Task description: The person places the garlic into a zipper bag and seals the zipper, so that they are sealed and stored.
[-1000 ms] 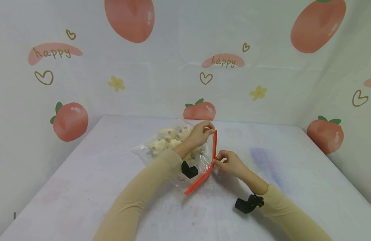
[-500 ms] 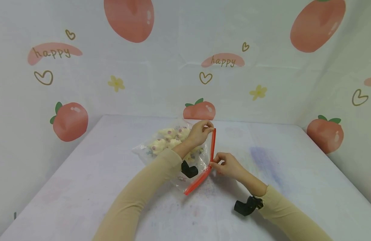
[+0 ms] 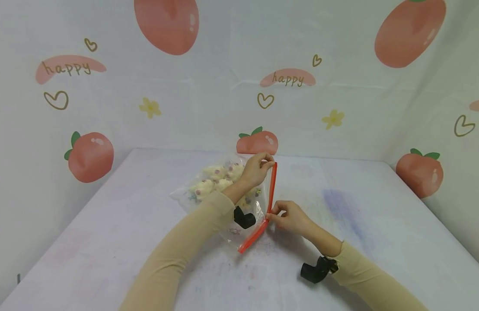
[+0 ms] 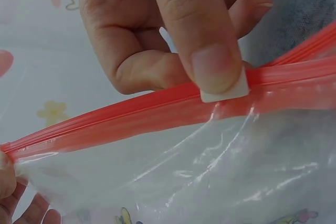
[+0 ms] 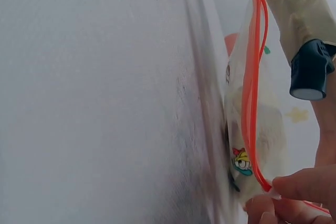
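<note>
A clear zip bag [image 3: 259,207] with a red zip strip [image 3: 271,190] lies on the table, several cream-coloured lumpy things with purple spots [image 3: 210,185] inside. My left hand [image 3: 257,170] grips the bag's far top corner at the end of the strip; its fingertips [image 4: 6,177] show at the left edge of the left wrist view. My right hand [image 3: 290,216] pinches a small white slider [image 4: 226,90] on the strip between thumb and finger. Between slider and left hand the strip looks joined; on the nearer side its two red edges stand apart.
The black wrist camera on the left arm [image 3: 244,218] hangs over the bag. Another black wrist camera [image 3: 315,271] sits on the right arm, close above the white table [image 3: 107,242]. A printed cloth backdrop [image 3: 208,99] rises behind the table.
My right hand has slid nearer and leftward along the red strip with the slider. My left hand has shifted slightly back and left, still holding the corner. The bag's contents barely move.
</note>
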The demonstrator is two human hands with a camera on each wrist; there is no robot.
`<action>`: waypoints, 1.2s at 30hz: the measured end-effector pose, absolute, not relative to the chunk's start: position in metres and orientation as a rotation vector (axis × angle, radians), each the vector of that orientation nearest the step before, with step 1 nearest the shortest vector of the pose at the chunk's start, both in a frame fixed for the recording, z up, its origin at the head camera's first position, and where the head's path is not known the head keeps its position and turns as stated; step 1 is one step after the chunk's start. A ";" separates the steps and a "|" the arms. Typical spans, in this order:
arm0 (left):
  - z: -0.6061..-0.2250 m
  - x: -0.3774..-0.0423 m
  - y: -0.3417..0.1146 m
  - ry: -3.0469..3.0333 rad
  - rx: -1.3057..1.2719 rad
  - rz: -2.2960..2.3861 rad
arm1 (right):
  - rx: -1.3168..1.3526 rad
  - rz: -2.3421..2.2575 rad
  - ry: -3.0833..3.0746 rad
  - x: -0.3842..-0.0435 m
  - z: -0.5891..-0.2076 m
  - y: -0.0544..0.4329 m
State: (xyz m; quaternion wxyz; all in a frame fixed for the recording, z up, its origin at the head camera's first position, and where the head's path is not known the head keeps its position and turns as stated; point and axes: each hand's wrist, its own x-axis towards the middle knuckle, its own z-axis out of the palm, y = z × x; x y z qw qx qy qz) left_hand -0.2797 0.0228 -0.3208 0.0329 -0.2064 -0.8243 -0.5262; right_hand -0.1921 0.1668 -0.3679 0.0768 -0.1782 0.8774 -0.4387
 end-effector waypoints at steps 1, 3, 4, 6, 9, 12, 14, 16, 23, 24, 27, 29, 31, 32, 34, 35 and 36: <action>-0.320 -0.279 0.022 -2.532 -0.635 -1.619 | -0.533 -1.317 2.623 -0.191 -0.368 0.166; -0.320 -0.279 0.022 -2.524 -0.634 -1.624 | -0.545 -1.326 2.608 -0.190 -0.368 0.165; -0.320 -0.279 0.022 -2.519 -0.631 -1.627 | -0.548 -1.330 2.600 -0.190 -0.368 0.164; -0.321 -0.279 0.022 -2.512 -0.629 -1.628 | -0.554 -1.340 2.584 -0.189 -0.369 0.163; -0.321 -0.280 0.022 -2.499 -0.624 -1.639 | -0.552 -1.361 2.553 -0.188 -0.371 0.162; -0.321 -0.280 0.022 -2.488 -0.624 -1.631 | -0.558 -1.383 2.528 -0.187 -0.371 0.161; -0.320 -0.280 0.022 -2.482 -0.626 -1.625 | -0.554 -1.392 2.515 -0.186 -0.370 0.160; -0.320 -0.281 0.022 -2.476 -0.625 -1.623 | -0.542 -1.400 2.503 -0.185 -0.369 0.158; -0.318 -0.282 0.021 -2.440 -0.608 -1.652 | -0.497 -1.395 2.457 -0.181 -0.368 0.154; -0.317 -0.282 0.021 -2.435 -0.607 -1.658 | -0.491 -1.391 2.450 -0.180 -0.369 0.154; -0.317 -0.283 0.021 -2.421 -0.611 -1.669 | -0.487 -1.389 2.427 -0.180 -0.374 0.153; -0.317 -0.283 0.021 -2.415 -0.607 -1.679 | -0.482 -1.387 2.417 -0.180 -0.377 0.152; -0.317 -0.284 0.021 -2.415 -0.593 -1.687 | -0.487 -1.383 2.412 -0.179 -0.378 0.151; -0.317 -0.284 0.021 -2.415 -0.582 -1.687 | -0.483 -1.379 2.410 -0.178 -0.379 0.151; -0.317 -0.285 0.021 -2.405 -0.565 -1.687 | -0.481 -1.368 2.405 -0.177 -0.379 0.150; -0.316 -0.285 0.021 -2.401 -0.558 -1.687 | -0.484 -1.363 2.401 -0.176 -0.379 0.149; -0.316 -0.285 0.021 -2.397 -0.551 -1.679 | -0.489 -1.358 2.397 -0.175 -0.379 0.149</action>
